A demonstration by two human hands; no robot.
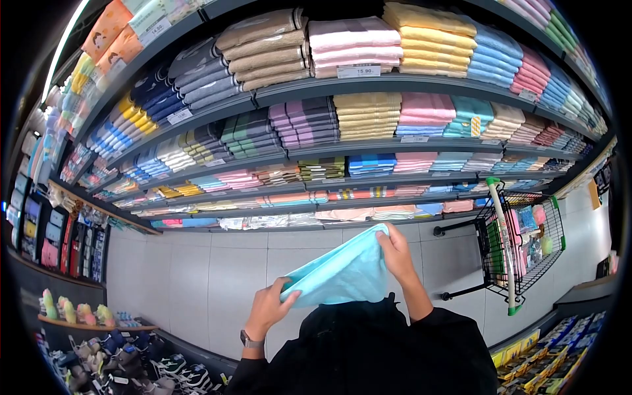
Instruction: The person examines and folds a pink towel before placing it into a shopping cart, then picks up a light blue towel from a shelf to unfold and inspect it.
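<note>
A light turquoise towel (pixel 342 268) is stretched at a slant in front of my chest, folded over along its upper edge. My left hand (pixel 266 306) grips its lower left end, thumb on the near face and fingers behind. At the upper right corner, my right hand (pixel 397 250) pinches the cloth between thumb and fingers. The towel hangs in the air above the tiled floor, its lower edge close to my dark top. A watch (pixel 250 340) is on my left wrist.
Shelves of folded towels (pixel 368 118) with price tags (pixel 359 70) rise ahead. To the right stands a shopping cart (pixel 510 247) with packaged goods inside. Shoes (pixel 125 362) fill a low display at lower left, and yellow-and-blue packages (pixel 553 352) lie at lower right. Grey floor tiles (pixel 191 276) lie between.
</note>
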